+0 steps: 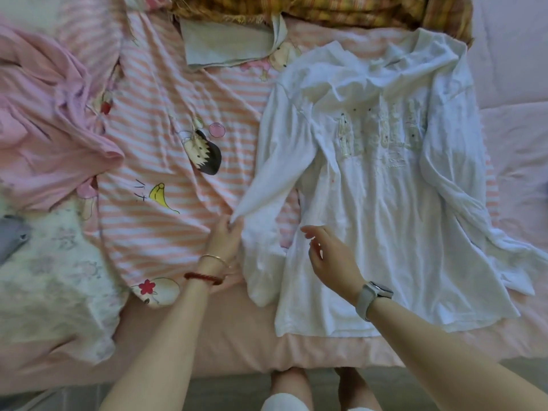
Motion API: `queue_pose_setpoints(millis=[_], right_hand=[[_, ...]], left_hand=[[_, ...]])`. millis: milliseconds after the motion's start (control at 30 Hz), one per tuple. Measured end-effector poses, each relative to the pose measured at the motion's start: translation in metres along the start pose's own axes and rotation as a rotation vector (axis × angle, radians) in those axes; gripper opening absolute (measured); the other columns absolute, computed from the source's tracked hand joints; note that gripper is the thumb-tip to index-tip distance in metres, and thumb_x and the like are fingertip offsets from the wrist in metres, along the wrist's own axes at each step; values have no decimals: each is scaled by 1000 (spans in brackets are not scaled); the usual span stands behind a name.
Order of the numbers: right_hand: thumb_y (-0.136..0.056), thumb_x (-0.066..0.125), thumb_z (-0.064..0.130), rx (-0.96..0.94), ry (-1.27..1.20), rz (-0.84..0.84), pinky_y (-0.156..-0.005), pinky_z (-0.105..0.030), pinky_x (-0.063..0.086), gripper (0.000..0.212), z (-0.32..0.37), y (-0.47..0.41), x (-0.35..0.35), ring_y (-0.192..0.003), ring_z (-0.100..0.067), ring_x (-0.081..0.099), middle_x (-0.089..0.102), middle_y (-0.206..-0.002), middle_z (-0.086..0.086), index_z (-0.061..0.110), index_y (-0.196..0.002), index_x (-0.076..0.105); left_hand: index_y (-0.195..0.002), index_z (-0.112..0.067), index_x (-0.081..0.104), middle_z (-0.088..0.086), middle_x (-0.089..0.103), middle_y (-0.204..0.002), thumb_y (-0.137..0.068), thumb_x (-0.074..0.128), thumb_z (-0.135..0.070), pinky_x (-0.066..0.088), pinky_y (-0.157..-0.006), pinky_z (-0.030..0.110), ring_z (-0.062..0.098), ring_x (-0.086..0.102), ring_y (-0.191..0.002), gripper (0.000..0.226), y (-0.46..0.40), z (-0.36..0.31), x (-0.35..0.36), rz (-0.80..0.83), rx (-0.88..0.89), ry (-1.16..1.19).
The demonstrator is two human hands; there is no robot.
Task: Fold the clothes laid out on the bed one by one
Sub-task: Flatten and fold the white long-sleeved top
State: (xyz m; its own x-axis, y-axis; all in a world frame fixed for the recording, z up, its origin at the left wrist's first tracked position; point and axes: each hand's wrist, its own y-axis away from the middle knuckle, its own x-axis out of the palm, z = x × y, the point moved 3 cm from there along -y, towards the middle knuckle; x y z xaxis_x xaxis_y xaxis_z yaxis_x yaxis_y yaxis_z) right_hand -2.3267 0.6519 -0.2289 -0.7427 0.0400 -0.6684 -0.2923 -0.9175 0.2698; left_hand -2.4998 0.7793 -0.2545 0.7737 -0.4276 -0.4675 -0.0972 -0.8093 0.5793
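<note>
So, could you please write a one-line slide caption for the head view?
Left hand pinches the white long-sleeved top's sleeve while the open right hand hovers over it.

A white long-sleeved shirt [382,203] is spread flat on the bed [326,354]. Its sleeve [278,161] is pinched by the left hand [224,235]; the right hand [329,256] is held relaxed above the shirt.

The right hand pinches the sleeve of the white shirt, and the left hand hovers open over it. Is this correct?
Not quite: the head view shows the left hand pinching the sleeve of the white shirt, and the right hand hovering open over it.
</note>
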Motion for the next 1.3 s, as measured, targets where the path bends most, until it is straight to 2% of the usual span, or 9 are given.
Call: queue_pose_setpoints(millis=[200,400,633,733,800,933,1067,1200,1300], right_hand=[[-94,46,10,-48,-122,86,-86,-36,48,40,44,-18,45,-107,-17,56,52,-128,-1,15,-134,46],[-91,52,16,-34,-144,228,-90,-30,40,50,81,-42,95,-116,-21,49,48,-131,-7,14,-139,38],[-93,53,34,192,-553,229,-79,-29,51,23,96,-52,98,-83,-9,61,67,-91,0,16,-98,67],[-91,58,29,398,-890,219,-69,-22,55,16,91,-57,85,-76,-9,65,68,-79,3,17,-82,64],[-89,59,15,462,-918,193,-70,-27,56,14,81,-55,78,-74,-15,63,64,-75,-3,11,-76,61],[-89,53,5,590,-790,182,-60,-25,53,14,56,-43,76,-63,-13,61,62,-73,-2,13,-78,58],[-90,55,12,546,-794,254,-64,-34,57,13,51,-34,77,-75,-19,69,70,-77,-2,18,-85,65],[-87,58,12,350,-685,217,-69,-31,50,11,71,-29,70,-71,-15,58,64,-76,-15,2,-83,61],[-88,61,15,276,-670,188,-65,-32,50,21,80,-22,58,-66,-13,56,58,-68,-11,-3,-77,56]], left_hand=[[-88,-13,47,-7,49,-72,-90,56,-17,31,-63,19,19,48,-77,10,-25,-14,-127,-530,210,-4],[-118,-9,54,8,60,-110,-88,60,-28,46,-89,39,27,56,-103,36,-32,26,-111,78,-20,-241],[-69,-10,44,1,41,-58,-77,71,-28,32,-47,27,27,44,-55,34,21,33,-109,-221,417,-503],[-77,-11,60,-1,56,-67,-72,56,-53,40,-54,25,18,52,-61,43,49,25,-85,60,617,-580],[-76,-11,64,-1,59,-72,-76,50,-52,42,-64,26,15,53,-70,44,50,29,-78,162,513,-463],[-81,-9,64,2,62,-84,-86,62,-12,44,-71,22,14,56,-76,6,21,37,-76,-144,203,-115],[-101,-8,61,0,63,-82,-91,57,-19,46,-59,8,5,57,-68,16,-5,28,-47,68,-151,346],[-90,-10,67,-2,67,-74,-88,61,-25,52,-72,26,12,61,-69,17,-7,5,-29,200,-142,352],[-74,-12,61,-1,63,-61,-92,55,-15,51,-59,25,15,58,-60,19,0,-8,-34,236,-147,477]])
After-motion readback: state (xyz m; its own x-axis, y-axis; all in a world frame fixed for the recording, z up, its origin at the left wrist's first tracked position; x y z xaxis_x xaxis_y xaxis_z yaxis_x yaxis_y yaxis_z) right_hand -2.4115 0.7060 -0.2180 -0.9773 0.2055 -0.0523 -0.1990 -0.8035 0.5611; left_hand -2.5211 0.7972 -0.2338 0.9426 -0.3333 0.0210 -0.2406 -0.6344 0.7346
